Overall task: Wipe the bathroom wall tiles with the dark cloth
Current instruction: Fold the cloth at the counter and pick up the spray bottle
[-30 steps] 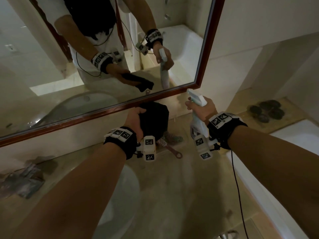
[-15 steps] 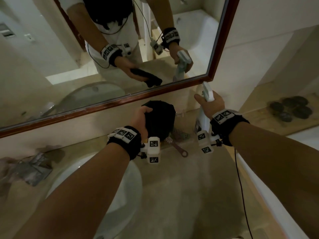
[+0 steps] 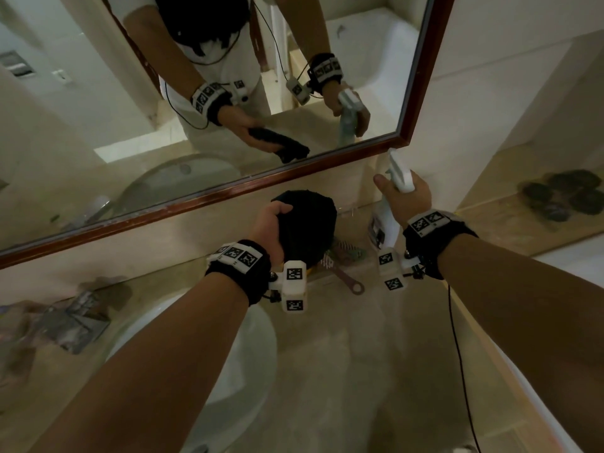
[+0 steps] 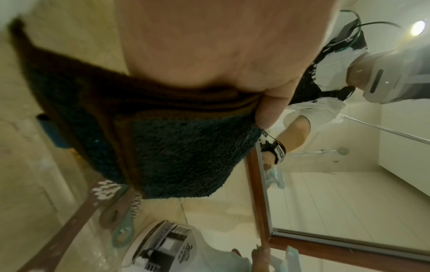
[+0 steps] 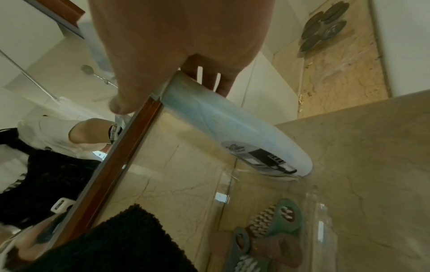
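Note:
My left hand (image 3: pixel 271 223) grips a folded dark cloth (image 3: pixel 307 223) just below the mirror, close to the beige wall tiles (image 3: pixel 183 237). The left wrist view shows the cloth (image 4: pixel 177 147) as dark teal and brown pile, pinched under my thumb. My right hand (image 3: pixel 403 197) holds a white spray bottle (image 3: pixel 397 174) by its neck, nozzle up near the mirror's lower right corner. The bottle's pale body (image 5: pixel 232 128) hangs tilted above the countertop in the right wrist view, with the cloth (image 5: pixel 125 243) at lower left.
A wood-framed mirror (image 3: pixel 228 194) runs above the tiles. Brushes (image 3: pixel 343 259) lie on the beige countertop (image 3: pixel 327 354) behind the cloth. A white basin (image 3: pixel 242 348) sits below my left arm, packets (image 3: pixel 75 318) at left. Dark round discs (image 3: pixel 565 194) rest on a ledge at right.
The view has tilted up and leftwards. Both hands have risen slightly toward the mirror's lower edge, the bottle nozzle nearing the frame corner. Grips unchanged.

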`<state>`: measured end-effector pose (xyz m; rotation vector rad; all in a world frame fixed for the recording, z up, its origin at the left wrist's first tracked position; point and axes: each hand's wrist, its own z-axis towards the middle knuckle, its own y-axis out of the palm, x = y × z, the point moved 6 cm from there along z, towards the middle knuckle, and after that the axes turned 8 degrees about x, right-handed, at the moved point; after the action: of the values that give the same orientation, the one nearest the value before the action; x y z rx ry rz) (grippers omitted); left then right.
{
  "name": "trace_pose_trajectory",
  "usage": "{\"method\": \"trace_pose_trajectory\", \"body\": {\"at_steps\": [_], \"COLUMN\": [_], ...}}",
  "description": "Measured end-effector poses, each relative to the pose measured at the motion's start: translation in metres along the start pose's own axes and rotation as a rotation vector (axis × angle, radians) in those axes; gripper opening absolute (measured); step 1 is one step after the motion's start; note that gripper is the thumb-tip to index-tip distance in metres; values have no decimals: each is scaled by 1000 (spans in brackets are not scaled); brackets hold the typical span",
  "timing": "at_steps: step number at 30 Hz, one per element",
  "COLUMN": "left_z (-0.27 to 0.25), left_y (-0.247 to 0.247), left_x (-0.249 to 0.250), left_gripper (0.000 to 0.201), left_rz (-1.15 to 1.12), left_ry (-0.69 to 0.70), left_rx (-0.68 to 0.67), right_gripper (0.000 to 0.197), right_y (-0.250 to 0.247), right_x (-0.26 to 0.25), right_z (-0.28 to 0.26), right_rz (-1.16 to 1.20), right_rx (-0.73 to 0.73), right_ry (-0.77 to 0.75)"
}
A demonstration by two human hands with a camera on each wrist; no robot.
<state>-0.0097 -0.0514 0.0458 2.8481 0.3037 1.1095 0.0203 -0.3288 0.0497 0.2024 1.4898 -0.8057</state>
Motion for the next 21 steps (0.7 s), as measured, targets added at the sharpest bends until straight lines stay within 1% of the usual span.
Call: {"method": "trace_pose_trajectory", "body": {"at_steps": [2, 6, 9, 12, 14, 17, 19, 21], "left_z": [0, -3, -10, -18, -26, -44, -56, -72], "left_y": [1, 3, 4, 3, 2, 0, -1, 0], "left_x": [-1, -2, 0, 2, 4, 8, 12, 19], "left_gripper": [56, 52, 51, 50, 49, 40, 40, 42], "left_rz": [1, 0, 2, 11, 20, 39, 56, 76], "left_ry": [-2, 1, 10, 29, 39, 67, 96, 125], "left_rx": [-6, -20, -33, -47, -64, -103, -128, -166], "right_gripper": [39, 48, 51, 54, 55, 64, 68, 67], "right_y": [0, -6, -14, -20, -27, -41, -51, -58], "right_x": [3, 5, 1, -4, -8, -19, -28, -41], "right_z": [-2, -8, -19, -30, -39, -59, -74, -90], "right_rz": [-43, -142, -170, -201, -205, -220, -230, -230], "right_rx": [-17, -49, -35, -55, -57, -24, -15, -20], "right_ry": [4, 62, 77, 105, 140, 214, 234, 252]}}
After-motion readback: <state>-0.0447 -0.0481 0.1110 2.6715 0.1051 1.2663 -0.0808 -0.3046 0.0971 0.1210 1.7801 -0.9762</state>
